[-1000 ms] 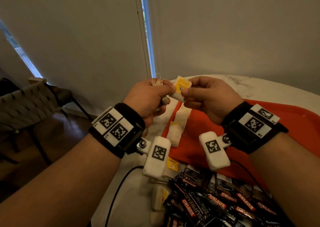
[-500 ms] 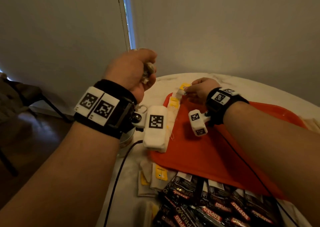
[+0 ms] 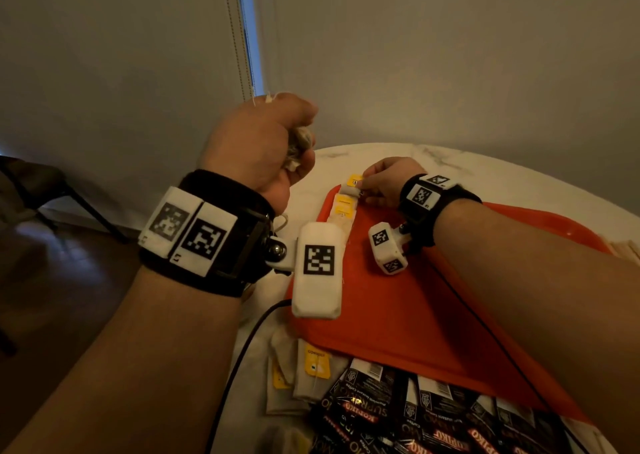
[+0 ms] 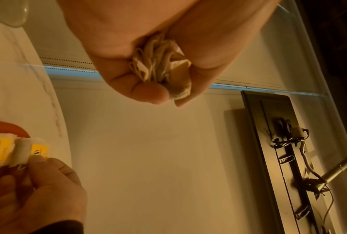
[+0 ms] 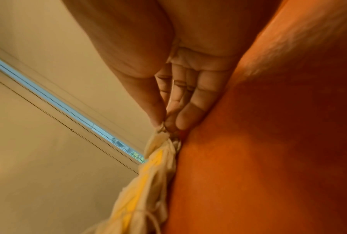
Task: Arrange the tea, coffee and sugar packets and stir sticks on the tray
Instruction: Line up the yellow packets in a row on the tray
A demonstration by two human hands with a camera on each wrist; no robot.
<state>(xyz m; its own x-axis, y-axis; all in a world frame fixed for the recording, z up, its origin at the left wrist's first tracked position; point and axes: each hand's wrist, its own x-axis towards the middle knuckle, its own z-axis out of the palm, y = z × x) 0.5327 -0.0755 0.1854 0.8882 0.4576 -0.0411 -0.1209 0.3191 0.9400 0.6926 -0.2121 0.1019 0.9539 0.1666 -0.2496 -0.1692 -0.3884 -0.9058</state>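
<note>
My left hand [image 3: 277, 148] is raised above the table's left edge, fist curled round a bunch of tea bags [image 4: 160, 69]. My right hand [image 3: 377, 183] reaches to the far left corner of the orange tray [image 3: 398, 315] and pinches a tea bag [image 3: 351, 185] with a yellow tag between thumb and fingertip, low over the tray [image 5: 268, 142]. A row of tea bags [image 3: 343, 211] lies along the tray's left rim just below it. The same pinched tea bag [image 4: 31, 150] shows in the left wrist view, beside the right hand [image 4: 38, 190].
Black coffee sachets [image 3: 433, 419] lie heaped on the white marble table [image 3: 485, 176] in front of the tray. Loose tea bags [image 3: 304, 374] lie left of them. A black cable [image 3: 242, 349] runs along the table's left edge. A chair [image 3: 45, 190] stands at far left.
The hands, together over the tray a second ago, have parted. The right hand carried one tea bag down to the tray's far corner; the left stayed raised with its bunch.
</note>
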